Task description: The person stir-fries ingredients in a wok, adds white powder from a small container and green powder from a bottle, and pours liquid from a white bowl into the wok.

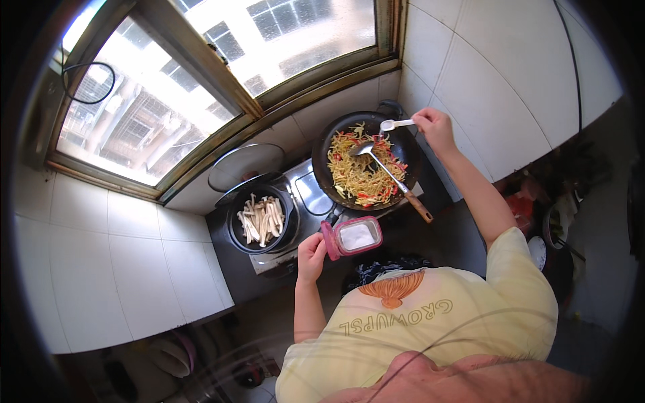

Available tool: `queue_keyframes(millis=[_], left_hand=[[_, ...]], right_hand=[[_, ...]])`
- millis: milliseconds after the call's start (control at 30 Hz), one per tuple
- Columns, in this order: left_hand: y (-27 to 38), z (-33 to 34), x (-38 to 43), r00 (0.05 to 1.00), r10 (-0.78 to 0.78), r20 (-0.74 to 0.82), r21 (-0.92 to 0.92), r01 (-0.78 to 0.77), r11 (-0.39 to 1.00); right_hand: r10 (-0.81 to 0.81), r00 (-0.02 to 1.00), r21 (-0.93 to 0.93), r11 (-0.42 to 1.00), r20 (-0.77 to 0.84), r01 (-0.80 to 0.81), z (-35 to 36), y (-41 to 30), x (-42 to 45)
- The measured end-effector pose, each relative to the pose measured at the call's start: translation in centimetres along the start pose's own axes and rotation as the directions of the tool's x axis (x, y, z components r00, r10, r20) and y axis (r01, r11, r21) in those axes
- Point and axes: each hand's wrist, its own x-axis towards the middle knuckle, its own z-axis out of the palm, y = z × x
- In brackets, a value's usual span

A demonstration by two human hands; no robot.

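My right hand [434, 130] grips a small white measuring spoon [395, 124] by its handle, its bowl over the far right part of a black wok [323, 174]. Shredded food with red strips [365, 171] fills much of the wok. A metal spatula [387, 171] with a wooden grip rests in it, the grip sticking out past the near right rim. My left hand [311, 254] holds a pink-rimmed container [359, 236] by its raised lid, in front of the wok. White granules [357, 236] lie inside that container.
Left of the wok, a dark pot [288, 201] of sliced mushrooms [262, 217] sits on the stove [313, 189]. Behind it a glass lid [246, 163] leans against the wall. A metal-framed window [257, 108] runs above, and white tiled walls [484, 90] close in both sides.
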Motion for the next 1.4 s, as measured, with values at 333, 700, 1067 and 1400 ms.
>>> queue_keyframes(millis=[333, 700, 1067, 1400], left_hand=[[-0.7, 4.5, 1.8, 0.997, -0.017, 0.081, 0.136, 0.006, 0.991], [0.1, 19.8, 4.0, 0.935, -0.065, 0.350, 0.017, 0.063, 0.998], [-7.0, 51.5, -0.5, 0.703, -0.465, 0.538, -0.192, 0.639, 0.745], [-22.4, 72.7, 1.7, 0.992, -0.068, 0.104, -0.015, 0.070, 0.997]], right_hand=[[0.257, 0.963, 0.303, 0.914, 0.085, -0.271, -4.4, -1.0, -3.0], [-0.070, 0.963, -0.352, 0.922, 0.262, 0.163, -16.6, -5.5, -19.4], [0.207, 0.665, 0.031, 0.963, -0.718, -0.267, -44.3, -0.4, -35.4], [0.408, 0.620, 0.091, 0.874, -0.670, -0.477, -49.5, 4.4, -42.2]])
